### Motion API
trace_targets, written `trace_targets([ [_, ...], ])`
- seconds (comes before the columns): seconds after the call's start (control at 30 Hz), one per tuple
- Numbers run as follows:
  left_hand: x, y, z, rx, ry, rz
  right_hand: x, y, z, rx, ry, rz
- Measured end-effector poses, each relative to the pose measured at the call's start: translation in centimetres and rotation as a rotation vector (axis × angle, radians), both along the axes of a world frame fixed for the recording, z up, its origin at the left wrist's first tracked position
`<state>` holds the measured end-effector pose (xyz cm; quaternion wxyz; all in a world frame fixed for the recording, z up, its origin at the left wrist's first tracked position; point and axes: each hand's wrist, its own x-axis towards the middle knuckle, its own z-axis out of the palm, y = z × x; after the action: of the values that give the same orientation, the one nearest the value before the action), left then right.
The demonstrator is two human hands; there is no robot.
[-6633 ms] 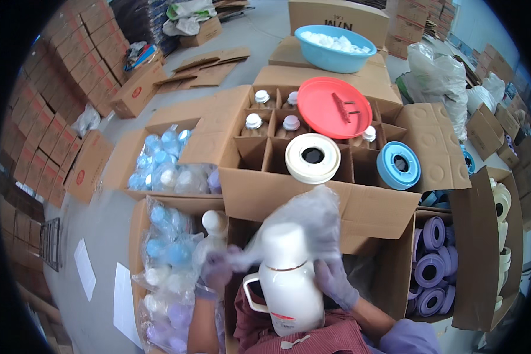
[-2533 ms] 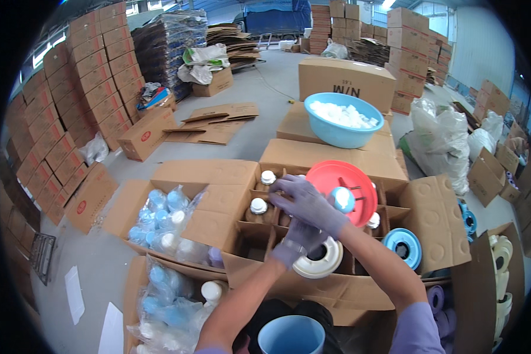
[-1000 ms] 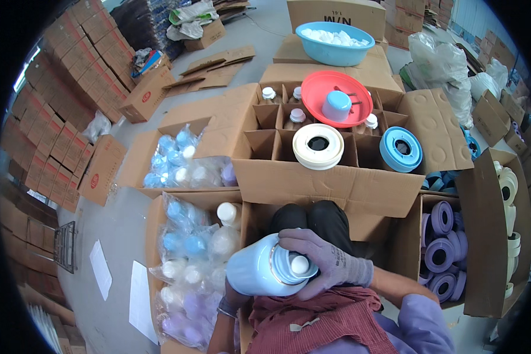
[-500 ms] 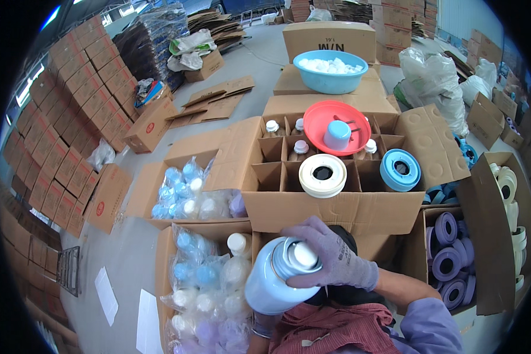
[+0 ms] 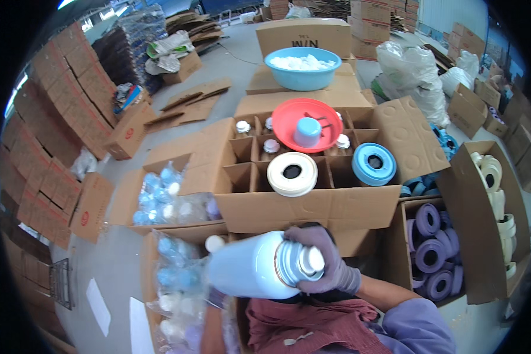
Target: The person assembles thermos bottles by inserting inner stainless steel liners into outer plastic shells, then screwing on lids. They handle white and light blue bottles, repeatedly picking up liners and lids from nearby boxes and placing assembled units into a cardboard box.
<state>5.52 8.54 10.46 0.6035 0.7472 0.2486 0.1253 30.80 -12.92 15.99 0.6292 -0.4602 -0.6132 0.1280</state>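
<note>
A light blue thermos flask with a silvery neck and a white stopper lies tilted in front of me, its neck pointing right. My gloved right hand is closed around the neck end, beside the stopper. At the base end, my gloved left hand holds the flask from below, its fingers mostly hidden by the body. Just beyond is a divided carton. On its dividers rest a cream ring-shaped part, a blue ring-shaped part and a red dish with a blue cup.
Bagged blue, white and purple bottles fill cartons to the left, one nearer and one farther. Purple rings and cream parts sit in boxes at right. A blue basin of white pieces stands behind.
The flask has tipped from fairly upright to nearly level, its base swinging left. My left hand has moved left and up with the base; my right hand stays on the neck.
</note>
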Motion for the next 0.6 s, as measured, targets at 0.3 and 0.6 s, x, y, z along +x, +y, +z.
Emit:
trace_targets([
  [0.3,14.3,-2.6,4.0,0.865,0.401,-0.689,14.9,-2.9,-0.9,-0.303,-0.515,-0.532],
  [0.6,17.4,-3.7,2.7,0.294,-0.057,-0.232,25.6,-3.6,-3.2,-0.505,-0.45,-0.691],
])
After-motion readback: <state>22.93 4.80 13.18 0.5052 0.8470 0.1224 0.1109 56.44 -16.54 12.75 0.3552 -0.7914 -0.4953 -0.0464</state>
